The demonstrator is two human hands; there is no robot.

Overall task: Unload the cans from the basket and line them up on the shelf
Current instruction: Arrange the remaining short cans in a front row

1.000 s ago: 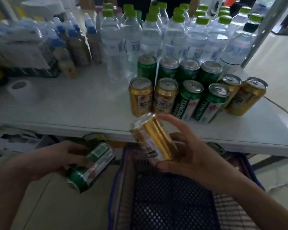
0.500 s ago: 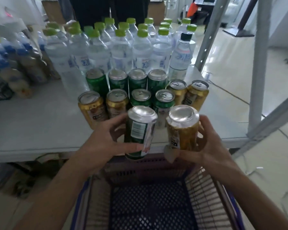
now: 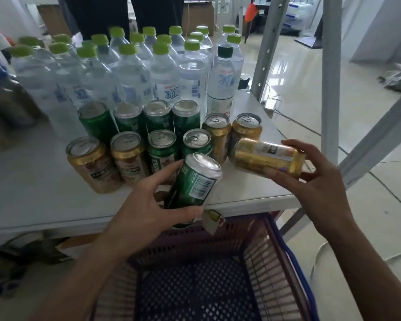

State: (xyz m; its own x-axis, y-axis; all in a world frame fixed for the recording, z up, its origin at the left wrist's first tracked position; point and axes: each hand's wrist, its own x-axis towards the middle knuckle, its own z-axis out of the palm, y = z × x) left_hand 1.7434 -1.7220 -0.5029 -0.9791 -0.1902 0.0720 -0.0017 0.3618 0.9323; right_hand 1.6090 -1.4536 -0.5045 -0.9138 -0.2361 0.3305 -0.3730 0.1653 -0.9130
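My left hand (image 3: 146, 205) grips a green can (image 3: 192, 184), tilted, over the front edge of the white shelf (image 3: 33, 195). My right hand (image 3: 315, 181) holds a gold can (image 3: 266, 157) lying nearly on its side above the shelf's right front corner, close to the standing cans. Several green and gold cans (image 3: 162, 133) stand in rows on the shelf. Below me is the purple and blue basket (image 3: 285, 258); its visible mesh floor holds no cans.
Many green-capped water bottles (image 3: 134, 68) stand behind the cans. Blurred packaged goods (image 3: 2, 96) sit at the left. Grey shelf uprights (image 3: 331, 72) rise at the right, with glossy floor (image 3: 310, 93) beyond. A small carton (image 3: 212, 220) peeks under the shelf edge.
Both hands have lifted their cans from the basket up to the shelf. The gold can has tipped onto its side and moved right; the green can has tilted toward the rows.
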